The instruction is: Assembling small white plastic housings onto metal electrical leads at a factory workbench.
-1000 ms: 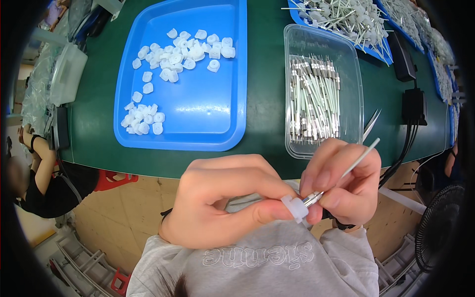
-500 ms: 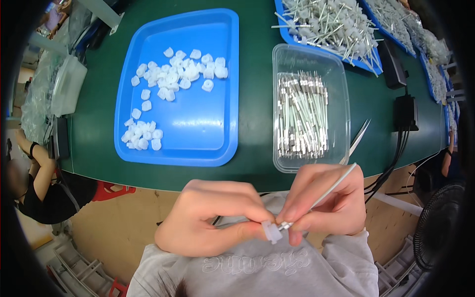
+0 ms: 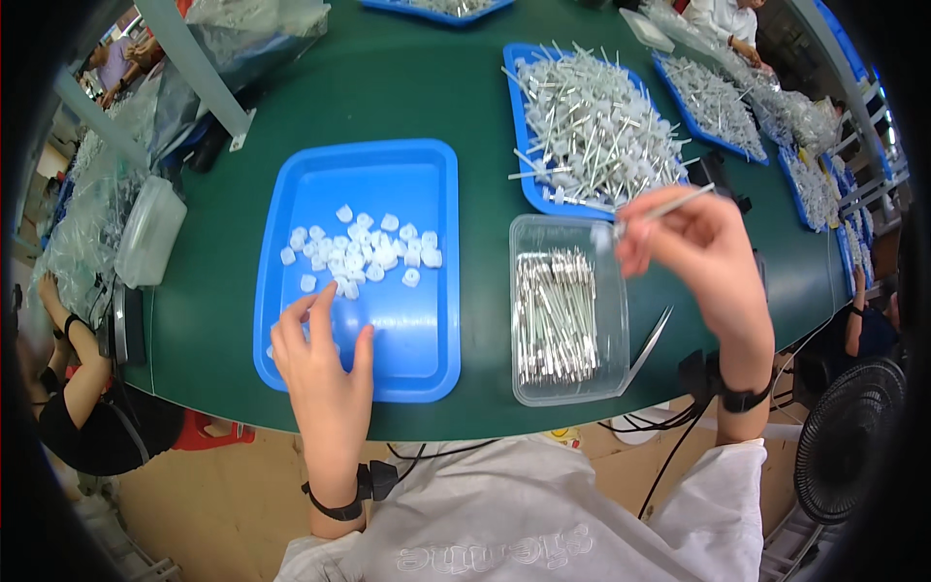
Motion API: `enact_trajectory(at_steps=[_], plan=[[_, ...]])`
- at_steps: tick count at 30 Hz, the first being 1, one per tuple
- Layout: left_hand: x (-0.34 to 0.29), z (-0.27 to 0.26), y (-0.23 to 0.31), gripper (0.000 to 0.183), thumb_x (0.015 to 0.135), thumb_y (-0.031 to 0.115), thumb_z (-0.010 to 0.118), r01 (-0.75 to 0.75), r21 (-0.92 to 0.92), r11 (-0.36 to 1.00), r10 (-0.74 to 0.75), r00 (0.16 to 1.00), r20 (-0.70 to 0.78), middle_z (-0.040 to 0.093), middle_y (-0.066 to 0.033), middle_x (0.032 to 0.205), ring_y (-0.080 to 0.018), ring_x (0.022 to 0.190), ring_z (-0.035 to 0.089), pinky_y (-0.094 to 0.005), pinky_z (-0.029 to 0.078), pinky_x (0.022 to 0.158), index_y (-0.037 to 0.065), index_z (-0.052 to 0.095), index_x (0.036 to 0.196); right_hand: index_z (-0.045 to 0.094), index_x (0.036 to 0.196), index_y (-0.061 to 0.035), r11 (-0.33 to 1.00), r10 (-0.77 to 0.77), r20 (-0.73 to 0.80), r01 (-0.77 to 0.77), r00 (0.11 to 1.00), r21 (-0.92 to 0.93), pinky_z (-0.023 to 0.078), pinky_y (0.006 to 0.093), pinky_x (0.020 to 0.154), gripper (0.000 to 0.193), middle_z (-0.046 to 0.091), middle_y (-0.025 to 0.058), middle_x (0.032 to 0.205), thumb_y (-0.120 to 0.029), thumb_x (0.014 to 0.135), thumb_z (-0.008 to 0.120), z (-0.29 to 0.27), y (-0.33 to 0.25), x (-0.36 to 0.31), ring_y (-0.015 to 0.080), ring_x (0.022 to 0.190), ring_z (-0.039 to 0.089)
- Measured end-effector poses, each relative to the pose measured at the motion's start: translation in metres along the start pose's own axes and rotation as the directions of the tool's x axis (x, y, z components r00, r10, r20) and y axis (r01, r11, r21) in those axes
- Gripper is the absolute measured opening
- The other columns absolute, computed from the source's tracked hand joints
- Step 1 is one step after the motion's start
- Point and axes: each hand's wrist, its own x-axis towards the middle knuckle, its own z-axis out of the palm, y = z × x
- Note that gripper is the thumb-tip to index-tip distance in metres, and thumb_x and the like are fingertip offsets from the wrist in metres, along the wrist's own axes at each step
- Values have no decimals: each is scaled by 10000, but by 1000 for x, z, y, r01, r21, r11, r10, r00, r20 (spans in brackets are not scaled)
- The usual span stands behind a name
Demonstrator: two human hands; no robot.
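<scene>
My left hand [image 3: 325, 364] reaches over a blue tray [image 3: 412, 335], fingers spread and holding nothing, its fingertips close to small white plastic caps [image 3: 364, 250]. The hand hides part of the tray's lower left, where a few more caps show. Off to the right, my right hand [image 3: 693, 238] pinches a thin pale rod [image 3: 690, 197] with a blurred white cap [image 3: 602, 237] at its lower end. That hand is above the corner of a clear plastic box [image 3: 519, 386] of loose metal-ended rods [image 3: 556, 315]. Just beyond is a second blue tray [image 3: 517, 102], heaped with capped rods [image 3: 601, 126].
Tweezers [image 3: 652, 341] lie beside the clear box. Black cables [image 3: 669, 417] hang at the table's front edge, near a fan [image 3: 851, 441]. A metal post [image 3: 199, 73] and a white tub [image 3: 152, 231] stand at left. Other people sit at both sides.
My hands, together in front of my chest before, have parted. The left moved to the tray of caps; the right carried the capped rod toward the far tray. The view has shifted too.
</scene>
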Motion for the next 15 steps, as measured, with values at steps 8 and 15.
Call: enact_trajectory(at_steps=[8,15], plan=[[0,8,-10,442,717,130,628,56,24,998,-58,994,96,397,-151,1140,-315,1060,352,-424,286,883,66,478,1128,411,1153,100,977,-153,-144,128,978,-168,481,257,727,428,549,171,1067,-98,792,525,-69,-9,104,187,831,601],[1,9,-11,415,724,140,620,42,22,999,-43,997,67,412,-141,1128,-311,1052,356,-428,278,880,59,491,1109,370,1212,70,973,7,-238,-61,971,-221,471,251,764,452,542,155,1100,-148,834,490,-93,-6,178,183,901,584]])
